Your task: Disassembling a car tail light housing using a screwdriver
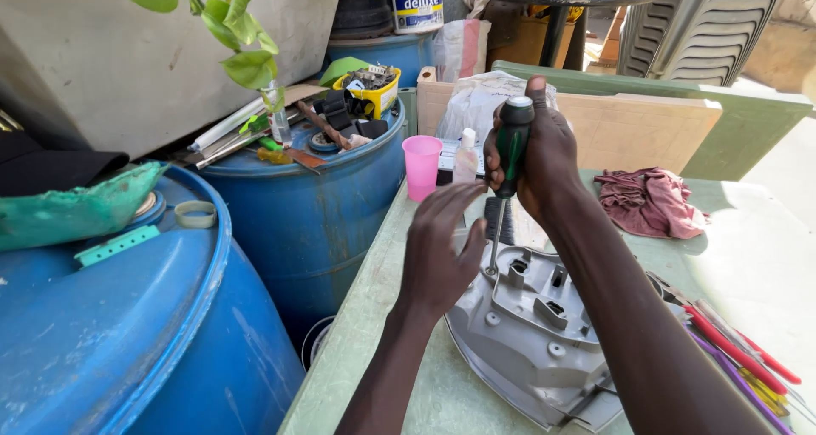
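Observation:
My right hand (544, 159) grips a screwdriver (510, 159) with a green and black handle, held upright. Its metal shaft runs down and the tip meets a grey plastic housing (531, 329) that lies on the pale green table (374, 333). My left hand (438, 248) rests on the housing's left edge, fingers spread and pointing up toward the shaft, holding nothing. Both forearms reach in from the bottom of the view and cover part of the housing.
Two blue barrels (306, 205) (110, 333) stand left of the table, the farther one topped with tools and a yellow tub. A pink cup (422, 164), a small bottle (466, 156), a reddish rag (650, 201) and red, purple and yellow wires (739, 354) lie on the table.

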